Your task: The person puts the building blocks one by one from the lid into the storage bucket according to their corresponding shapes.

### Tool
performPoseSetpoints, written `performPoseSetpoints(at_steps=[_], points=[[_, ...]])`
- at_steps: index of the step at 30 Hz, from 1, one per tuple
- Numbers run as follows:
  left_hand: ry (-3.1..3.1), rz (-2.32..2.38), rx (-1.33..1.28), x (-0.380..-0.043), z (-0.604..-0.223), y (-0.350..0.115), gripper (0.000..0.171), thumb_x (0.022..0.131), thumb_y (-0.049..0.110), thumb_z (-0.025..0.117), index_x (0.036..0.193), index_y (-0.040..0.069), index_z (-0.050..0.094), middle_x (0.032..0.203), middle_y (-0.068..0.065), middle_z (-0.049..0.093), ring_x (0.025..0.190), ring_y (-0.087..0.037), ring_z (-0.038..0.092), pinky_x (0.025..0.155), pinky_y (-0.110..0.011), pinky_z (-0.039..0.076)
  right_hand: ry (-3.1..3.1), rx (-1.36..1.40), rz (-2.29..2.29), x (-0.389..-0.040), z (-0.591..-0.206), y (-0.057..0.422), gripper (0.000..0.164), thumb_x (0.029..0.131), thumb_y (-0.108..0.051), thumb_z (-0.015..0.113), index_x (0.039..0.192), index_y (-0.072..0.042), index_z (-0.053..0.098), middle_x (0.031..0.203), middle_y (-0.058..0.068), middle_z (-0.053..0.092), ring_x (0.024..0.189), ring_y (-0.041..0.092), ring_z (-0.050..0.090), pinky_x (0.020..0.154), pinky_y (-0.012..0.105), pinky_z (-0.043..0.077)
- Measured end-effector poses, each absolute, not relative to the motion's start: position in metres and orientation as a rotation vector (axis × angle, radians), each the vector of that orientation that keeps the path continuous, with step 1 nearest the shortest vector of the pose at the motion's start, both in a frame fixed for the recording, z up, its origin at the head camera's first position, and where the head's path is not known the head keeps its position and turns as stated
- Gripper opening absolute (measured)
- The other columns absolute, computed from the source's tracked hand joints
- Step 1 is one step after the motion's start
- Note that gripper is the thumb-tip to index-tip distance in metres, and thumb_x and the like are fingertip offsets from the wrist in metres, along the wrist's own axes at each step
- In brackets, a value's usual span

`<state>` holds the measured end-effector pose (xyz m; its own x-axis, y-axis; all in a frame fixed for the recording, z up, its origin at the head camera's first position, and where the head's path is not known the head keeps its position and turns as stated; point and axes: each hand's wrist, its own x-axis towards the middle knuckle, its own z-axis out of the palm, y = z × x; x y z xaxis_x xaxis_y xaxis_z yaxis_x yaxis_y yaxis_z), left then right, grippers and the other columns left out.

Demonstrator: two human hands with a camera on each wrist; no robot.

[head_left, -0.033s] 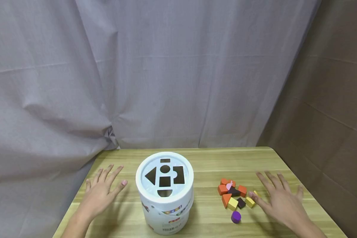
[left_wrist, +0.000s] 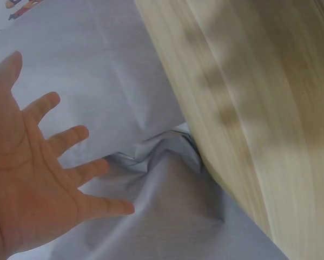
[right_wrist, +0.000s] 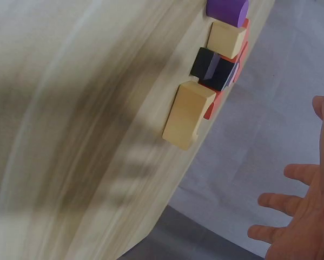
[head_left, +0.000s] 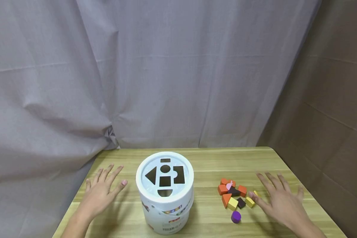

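Note:
My left hand [head_left: 99, 195] is held above the table's left side, fingers spread, holding nothing; its palm shows in the left wrist view. To its right stands a white bucket [head_left: 166, 215] whose lid [head_left: 179, 191] has cut-out holes: a triangle, circle, square, rectangle and others. My right hand [head_left: 282, 201], fingers spread, holds nothing. It is nearest to a pile of blocks on its left: an orange triangular block [head_left: 226, 200], yellow blocks [head_left: 233, 204], black blocks [head_left: 233, 191], a pink piece [head_left: 229, 186]. A purple cylinder [head_left: 236, 217] lies in front. One yellow block is partly hidden by the right thumb.
The wooden table [head_left: 214, 162] has its far edge against a grey curtain [head_left: 178, 82]. Another, darker curtain [head_left: 330, 132] hangs along the right side. A bunched fold of cloth [head_left: 110, 135] sits at the far left corner.

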<state>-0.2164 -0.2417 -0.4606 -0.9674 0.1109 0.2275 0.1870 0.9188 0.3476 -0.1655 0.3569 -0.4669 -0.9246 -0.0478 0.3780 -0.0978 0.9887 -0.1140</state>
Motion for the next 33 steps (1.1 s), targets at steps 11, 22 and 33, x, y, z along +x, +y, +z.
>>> performPoseSetpoints(at_steps=[11, 22, 33], points=[[-2.858, -0.632, -0.266, -0.217, -0.453, -0.241, 0.064, 0.102, 0.065, 0.042, 0.159, 0.047, 0.020, 0.170, -0.008, 0.020, 0.152, -0.052, 0.016, 0.103, -0.090, 0.008, -2.721, 0.139, 0.160, -0.162, -0.453, 0.363, 0.086, 0.089, -0.064, 0.066, 0.160, -0.029, 0.033, 0.152, 0.017, 0.047, 0.140, 0.048, 0.037, 0.093, 0.095, 0.014], [-2.810, -0.799, -0.312, -0.208, -0.453, -0.257, 0.060, 0.106, 0.051, 0.045, 0.161, 0.044, 0.019, 0.171, -0.010, 0.019, 0.152, -0.055, 0.014, 0.105, -0.087, 0.014, -2.738, 0.151, 0.165, -0.161, -0.457, 0.366, 0.078, 0.088, -0.059, 0.071, 0.153, -0.024, 0.045, 0.148, 0.015, 0.053, 0.134, 0.048, 0.043, 0.089, 0.095, 0.019], [-2.702, -0.964, -0.490, -0.215, -0.450, -0.247, 0.058, 0.107, 0.036, 0.050, 0.159, 0.044, 0.025, 0.169, -0.001, 0.023, 0.153, -0.043, 0.021, 0.110, -0.080, 0.023, -2.791, 0.124, 0.206, -0.168, -0.471, 0.358, 0.073, 0.083, -0.057, 0.077, 0.137, -0.010, 0.059, 0.139, 0.016, 0.057, 0.122, 0.052, 0.047, 0.087, 0.093, 0.022]])
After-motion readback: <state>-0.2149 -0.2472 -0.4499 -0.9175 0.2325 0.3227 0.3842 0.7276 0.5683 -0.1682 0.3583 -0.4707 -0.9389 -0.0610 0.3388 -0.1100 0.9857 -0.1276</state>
